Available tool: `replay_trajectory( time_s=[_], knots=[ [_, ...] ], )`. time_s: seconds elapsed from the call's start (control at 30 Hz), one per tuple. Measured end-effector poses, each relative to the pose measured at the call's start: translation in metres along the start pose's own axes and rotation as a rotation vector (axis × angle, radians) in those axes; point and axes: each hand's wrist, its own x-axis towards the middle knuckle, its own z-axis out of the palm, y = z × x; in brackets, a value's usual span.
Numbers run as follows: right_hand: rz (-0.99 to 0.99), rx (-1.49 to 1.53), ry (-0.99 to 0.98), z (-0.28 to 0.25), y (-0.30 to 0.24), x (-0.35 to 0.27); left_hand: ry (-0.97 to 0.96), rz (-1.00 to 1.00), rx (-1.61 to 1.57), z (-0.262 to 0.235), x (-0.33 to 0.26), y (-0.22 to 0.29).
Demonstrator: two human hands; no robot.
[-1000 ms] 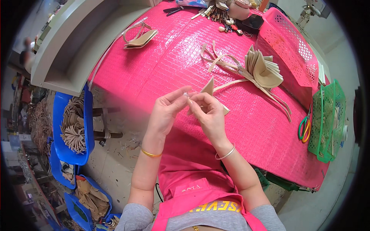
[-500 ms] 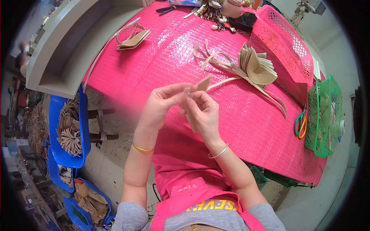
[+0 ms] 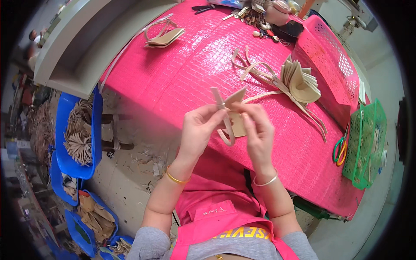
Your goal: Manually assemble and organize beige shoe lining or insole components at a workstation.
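Note:
Above the near edge of the pink-covered table, my left hand (image 3: 200, 128) pinches a narrow beige strap (image 3: 229, 130) between thumb and forefinger. A small metal buckle or ring shows at its fingertips, and the strap's end sticks up above them. Below, the strap bends into a loop. It belongs to a flat, curved beige leather piece (image 3: 238, 125), which looks like a sandal upper. My right hand (image 3: 261, 132), slightly blurred, has bent fingers closed at that piece's right side and hides part of it. Farther right lies a fanned bundle of similar strapped pieces (image 3: 301, 84).
Another strapped piece (image 3: 165, 38) lies at the far left of the table. On the right stand a pink basket (image 3: 323, 56) and a green basket (image 3: 368, 143), with scissors (image 3: 340, 149) beside them. Blue bins (image 3: 99, 143) holding beige pieces stand at left.
My hands have moved apart, the right one rightward. The strap's loop and the curved piece now show between them. The whole view has shifted slightly.

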Motion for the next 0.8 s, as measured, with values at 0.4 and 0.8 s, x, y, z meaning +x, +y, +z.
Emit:
replay_trajectory(
  time_s=[0.4,0.8],
  knots=[
    [-0.581,-0.411,-0.193,-0.023,0.002,-0.002,-0.066,-0.078,-0.231,0.010,-0.003,-0.010],
    [-0.589,-0.448,-0.175,-0.026,0.002,-0.017,0.064,-0.064,-0.107,0.013,-0.009,-0.011]
  ],
)
